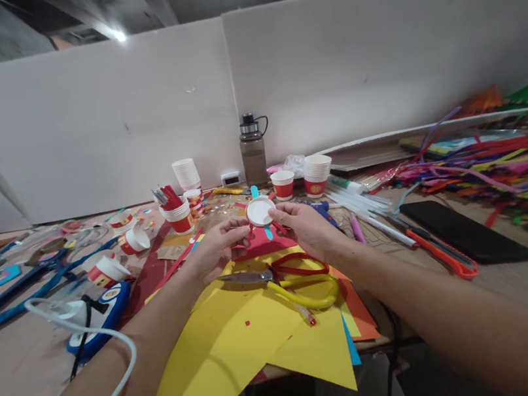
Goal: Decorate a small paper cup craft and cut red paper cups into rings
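Note:
Above the paper pile, a small paper cup [261,212] faces me with its round white end. Blue stick-like pieces show above and below it, and red pieces show beside it. At its left edge my left hand [229,241] is closed, fingertips on the cup or a red piece beside it. My right hand [297,223] grips the other side, thumb on the rim. Just below lie scissors [275,275] with one red and one yellow handle, on yellow paper [235,335]. Red paper [266,245] lies beyond them.
Stacked paper cups [318,177] and a water bottle [253,153] stand at the back. At right are a utility knife [443,250], a black phone-like slab [465,231] and colourful pipe cleaners [487,164]. Left are tipped cups [109,269], a blue power strip [108,317] and a white cable [128,350].

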Tool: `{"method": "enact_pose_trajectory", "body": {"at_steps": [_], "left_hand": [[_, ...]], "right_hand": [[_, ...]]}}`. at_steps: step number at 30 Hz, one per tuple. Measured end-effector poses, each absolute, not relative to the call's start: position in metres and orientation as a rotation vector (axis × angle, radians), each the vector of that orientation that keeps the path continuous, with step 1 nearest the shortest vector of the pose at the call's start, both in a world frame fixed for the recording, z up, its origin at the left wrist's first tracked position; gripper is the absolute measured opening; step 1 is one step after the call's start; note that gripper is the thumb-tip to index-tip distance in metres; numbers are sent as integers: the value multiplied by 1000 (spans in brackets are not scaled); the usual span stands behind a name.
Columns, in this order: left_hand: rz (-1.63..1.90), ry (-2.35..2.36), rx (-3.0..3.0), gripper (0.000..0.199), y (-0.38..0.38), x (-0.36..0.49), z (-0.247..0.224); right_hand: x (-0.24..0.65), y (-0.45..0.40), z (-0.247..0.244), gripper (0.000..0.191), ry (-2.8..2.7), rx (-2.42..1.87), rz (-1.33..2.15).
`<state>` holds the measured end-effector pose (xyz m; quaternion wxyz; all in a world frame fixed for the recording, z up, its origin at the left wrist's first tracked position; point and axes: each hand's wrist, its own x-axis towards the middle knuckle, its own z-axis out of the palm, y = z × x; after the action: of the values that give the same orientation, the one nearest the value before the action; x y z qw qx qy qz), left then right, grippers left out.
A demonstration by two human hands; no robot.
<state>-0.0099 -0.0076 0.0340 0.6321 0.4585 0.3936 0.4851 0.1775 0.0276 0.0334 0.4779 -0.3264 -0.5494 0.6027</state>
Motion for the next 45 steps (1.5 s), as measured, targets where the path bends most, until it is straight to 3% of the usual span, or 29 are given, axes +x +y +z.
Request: {"method": "enact_pose_trajectory", "body": {"at_steps": [4, 11, 29, 45], "left_hand": [[1149, 964, 960, 47, 1, -16, 28], [1371, 1126, 965, 33, 9, -19, 15], [1436, 1103, 1000, 11, 7, -19, 17], [1400, 1084, 1007, 10, 5, -15, 25]], "right_hand": [[180, 31, 32, 31, -1338, -799, 1449], [183, 36, 31, 33, -1356, -819, 1389], [186, 39, 34, 37, -1393, -902, 1316], [186, 41, 31, 35, -1396, -870, 1327]]}}
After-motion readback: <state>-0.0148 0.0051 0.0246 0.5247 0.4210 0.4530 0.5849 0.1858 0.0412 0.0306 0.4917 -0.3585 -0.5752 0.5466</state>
